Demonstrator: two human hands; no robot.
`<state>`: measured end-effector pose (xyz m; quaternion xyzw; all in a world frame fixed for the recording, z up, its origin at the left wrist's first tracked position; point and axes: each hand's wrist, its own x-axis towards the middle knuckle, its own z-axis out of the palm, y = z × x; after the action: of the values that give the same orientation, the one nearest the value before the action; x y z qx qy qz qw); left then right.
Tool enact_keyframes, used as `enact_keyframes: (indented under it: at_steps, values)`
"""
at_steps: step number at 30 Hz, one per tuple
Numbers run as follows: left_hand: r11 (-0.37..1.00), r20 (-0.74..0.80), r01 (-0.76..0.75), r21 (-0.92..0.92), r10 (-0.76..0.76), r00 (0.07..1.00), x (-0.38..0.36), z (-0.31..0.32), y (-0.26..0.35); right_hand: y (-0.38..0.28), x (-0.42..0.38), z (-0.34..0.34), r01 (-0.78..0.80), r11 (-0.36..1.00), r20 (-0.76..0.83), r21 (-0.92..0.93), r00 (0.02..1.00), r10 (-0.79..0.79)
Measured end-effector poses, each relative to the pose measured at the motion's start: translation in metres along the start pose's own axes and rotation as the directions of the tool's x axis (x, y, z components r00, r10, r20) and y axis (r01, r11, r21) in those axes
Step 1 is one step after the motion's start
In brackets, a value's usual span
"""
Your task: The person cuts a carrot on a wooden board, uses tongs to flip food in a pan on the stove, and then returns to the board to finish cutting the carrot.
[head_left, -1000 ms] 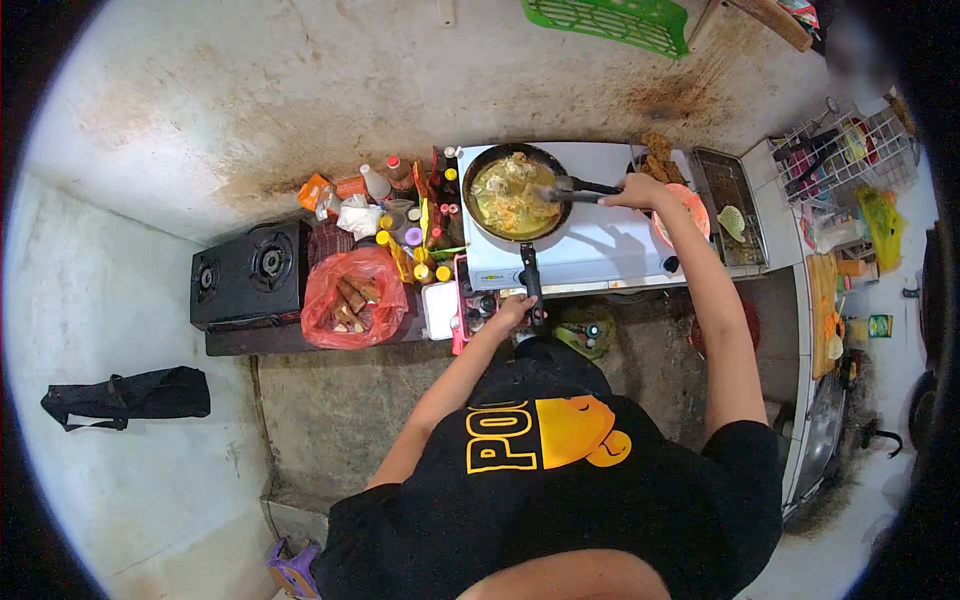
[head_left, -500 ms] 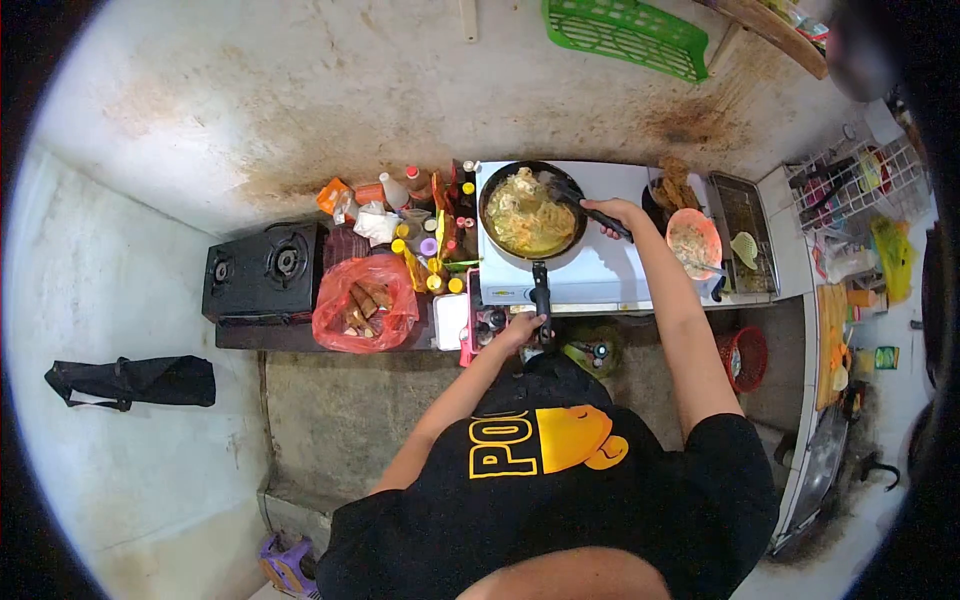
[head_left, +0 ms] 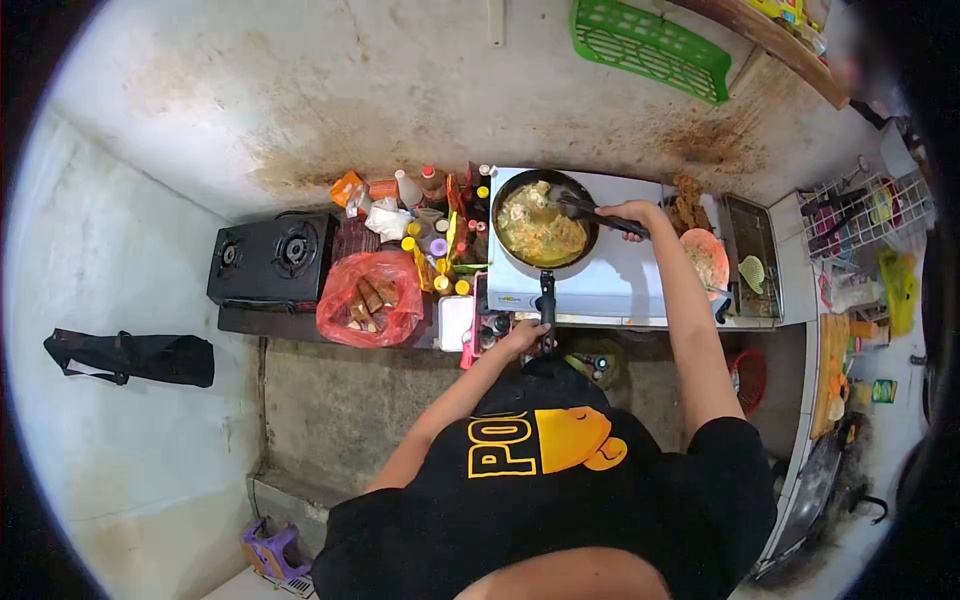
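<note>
A dark frying pan (head_left: 545, 268) with yellowish, chunky food (head_left: 540, 222) in it stands at the left end of the white stove top (head_left: 630, 270). My left hand (head_left: 527, 336) is closed on the pan's black handle (head_left: 546, 297), below the pan. From the right, my right hand (head_left: 636, 218) grips a black utensil (head_left: 585, 207), whose head lies in the upper right of the pan, against the food. Right of that hand, partly behind my forearm, is a pink bowl (head_left: 708, 258) of pale food.
Bottles and packets (head_left: 440, 230) crowd the pan's left side. Farther left are a red plastic bag (head_left: 390, 327) holding brown pieces and a black two-burner stove (head_left: 262, 262). Brown fried food (head_left: 688, 205) and a metal tray (head_left: 752, 215) are at the right. A green rack (head_left: 650, 45) hangs above.
The whole view has shifted slightly, with the pan appearing lower and further right. The utensil's head has moved slightly within the pan. Both hands keep their grips.
</note>
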<state>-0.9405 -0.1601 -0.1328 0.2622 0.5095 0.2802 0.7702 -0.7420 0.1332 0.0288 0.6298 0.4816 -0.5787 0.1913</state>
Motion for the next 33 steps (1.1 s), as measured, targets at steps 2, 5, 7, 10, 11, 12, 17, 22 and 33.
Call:
enact_keyframes:
  at_steps: [2, 5, 7, 10, 11, 12, 17, 22, 33]
  values:
    - [1.000, -0.002, -0.005, 0.012, 0.005, 1.000, -0.009, 0.003, 0.008, -0.005, -0.005, -0.005, -0.067, 0.993, 0.002, -0.101, 0.998, 0.068]
    - [1.000, 0.013, -0.025, 0.010, 0.025, 1.000, 0.004, -0.001, -0.002, -0.001, -0.003, -0.007, -0.053, 0.998, 0.144, -0.018, 0.988, 0.055]
    - [0.999, 0.022, -0.043, -0.008, 0.044, 0.999, 0.006, -0.003, -0.005, 0.005, 0.004, 0.000, 0.004, 0.999, 0.140, 0.042, 0.990, -0.010]
    - [0.999, 0.043, -0.050, -0.002, 0.050, 0.998, 0.003, -0.002, -0.003, 0.013, 0.014, 0.018, 0.049, 0.980, 0.148, 0.190, 0.986, -0.079]
    - [0.998, 0.018, -0.055, -0.006, 0.055, 0.998, 0.000, 0.001, -0.001, 0.014, 0.016, 0.024, 0.041, 0.961, 0.162, 0.275, 0.983, -0.088]
    - [0.998, -0.007, -0.059, -0.011, 0.059, 0.998, 0.001, 0.001, -0.002, 0.014, 0.018, 0.029, 0.072, 0.953, 0.137, 0.293, 0.984, -0.116]
    - [0.994, 0.016, -0.107, 0.033, 0.107, 0.994, 0.003, -0.001, -0.002, 0.006, 0.023, 0.044, 0.106, 0.967, -0.044, 0.231, 0.994, -0.098]
    - [0.992, 0.034, -0.114, 0.050, 0.112, 0.993, 0.000, 0.000, -0.001, 0.001, 0.021, 0.050, 0.158, 0.974, -0.170, 0.165, 0.977, -0.129]
    - [0.998, -0.024, -0.059, 0.004, 0.059, 0.998, -0.004, 0.004, 0.000, 0.008, -0.007, 0.055, 0.335, 0.907, -0.587, -0.255, 0.692, -0.420]
